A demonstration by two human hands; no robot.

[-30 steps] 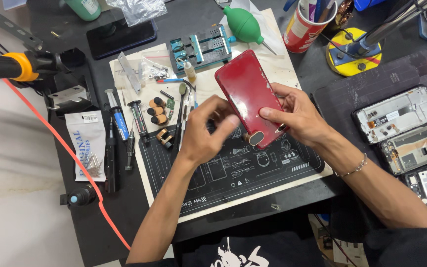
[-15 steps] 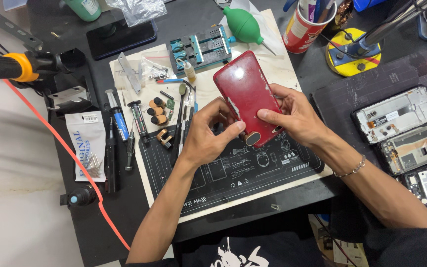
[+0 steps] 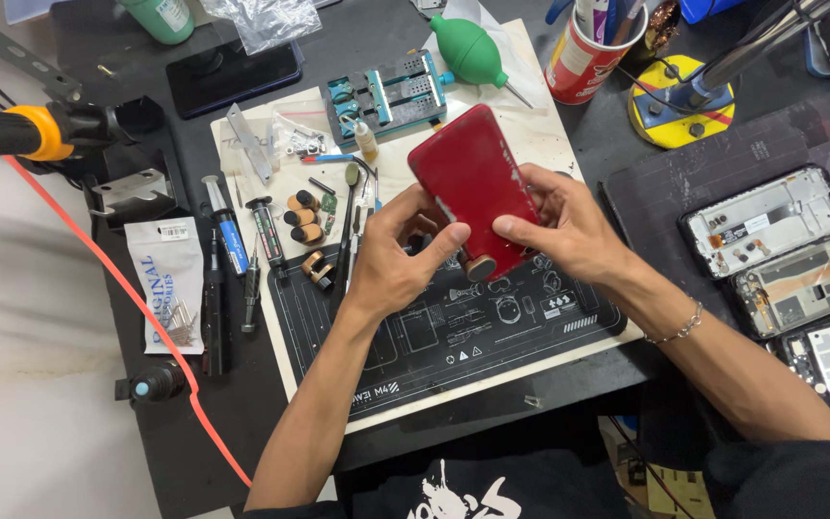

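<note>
- Red phone (image 3: 477, 187): back cover up, held tilted above the black mat (image 3: 453, 336), near the middle of the bench (image 3: 79, 404).
- My left hand (image 3: 398, 259): at 7 o'clock of the phone, grip narrow, thumb pressed against its lower edge. Half a second ago the fingers sat curled lower down; the thumb has since slid up to the edge.
- My right hand (image 3: 569, 231): at 4 o'clock, grip closed on the phone's right side, unchanged.
- Reading: I judge the work has passed from steadying to prying or pressing at the cover's bottom seam.
- Green blower (image 3: 471, 50): 12 o'clock, untouched.
- Opened phones (image 3: 780, 250): 3 o'clock, well apart.
</note>
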